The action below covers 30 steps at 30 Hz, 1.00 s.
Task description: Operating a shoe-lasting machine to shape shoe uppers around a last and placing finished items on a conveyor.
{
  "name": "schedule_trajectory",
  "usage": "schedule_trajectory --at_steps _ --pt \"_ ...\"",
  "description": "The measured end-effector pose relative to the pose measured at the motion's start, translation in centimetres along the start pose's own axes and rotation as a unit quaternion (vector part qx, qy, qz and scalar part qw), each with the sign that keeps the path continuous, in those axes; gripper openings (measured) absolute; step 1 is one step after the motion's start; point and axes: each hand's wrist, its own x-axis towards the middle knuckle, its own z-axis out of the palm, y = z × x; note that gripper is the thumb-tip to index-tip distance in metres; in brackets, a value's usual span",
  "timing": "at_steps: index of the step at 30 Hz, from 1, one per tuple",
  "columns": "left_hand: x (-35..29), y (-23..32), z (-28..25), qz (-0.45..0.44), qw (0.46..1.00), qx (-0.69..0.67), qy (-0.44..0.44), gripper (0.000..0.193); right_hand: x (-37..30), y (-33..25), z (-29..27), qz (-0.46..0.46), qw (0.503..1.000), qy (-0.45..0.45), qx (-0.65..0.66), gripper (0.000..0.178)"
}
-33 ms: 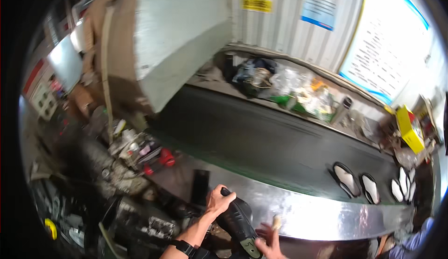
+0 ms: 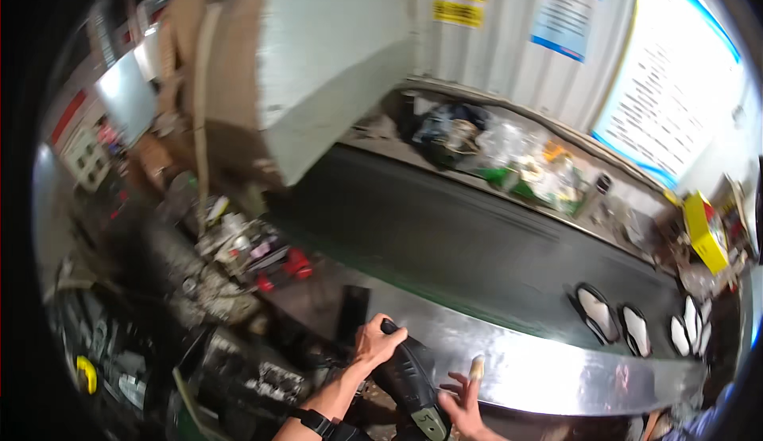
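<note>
A black shoe [image 2: 408, 377] slants across the lower middle of the view, with a pale grey-green piece [image 2: 430, 423] showing at its lower end. My left hand [image 2: 380, 341] is wrapped round the shoe's upper end, and a dark band circles that wrist. Beside the lower end is my right hand [image 2: 467, 409], its fingers spread and nothing in its grasp. One of its raised fingers wears a yellowish fingertip cover [image 2: 477, 367]. Whether the right thumb touches the shoe I cannot tell.
Behind my hands runs a dark conveyor belt [image 2: 445, 250] with a shiny metal edge [image 2: 532, 377]. Several black-and-white shoe parts [image 2: 596, 314] lie at its right. Plastic bags [image 2: 505, 140] crowd the back ledge; clutter and a red object [image 2: 298, 263] are at the left.
The surroundings have shifted slightly right and down in the view. My left hand keeps its hold on the shoe; my right hand remains spread beside it, slightly further right.
</note>
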Motion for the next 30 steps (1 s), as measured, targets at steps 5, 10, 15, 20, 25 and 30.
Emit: schedule_trajectory --at_steps 5,10,15,20,25,30 --pt "-7.4 -4.8 -11.0 0.028 0.986 -0.074 0.146 0.041 2.3 -4.6 10.1 0.288 0.931 -0.220 0.038 0.082" --pt "-17.5 -8.3 -23.7 -0.040 0.949 -0.061 0.306 0.043 -4.6 -4.8 22.2 0.027 0.964 -0.260 -0.042 0.045" --pt "-30.1 -11.8 -35.6 -0.093 0.867 -0.038 0.487 0.039 -11.5 -1.3 34.2 0.023 0.922 -0.368 -0.118 0.021" --pt "-39.0 -18.3 -45.5 -0.079 0.791 -0.303 0.526 0.037 -18.7 0.5 45.3 0.158 0.901 -0.404 0.000 0.017" --pt "-45.0 -22.6 -43.5 0.053 0.669 -0.443 0.595 0.026 -22.1 0.9 52.3 0.185 0.886 -0.423 0.045 0.034" --pt "-45.4 -24.5 -41.8 -0.041 0.617 -0.583 0.528 0.025 -22.3 3.2 57.2 0.169 0.885 -0.429 0.070 0.034"
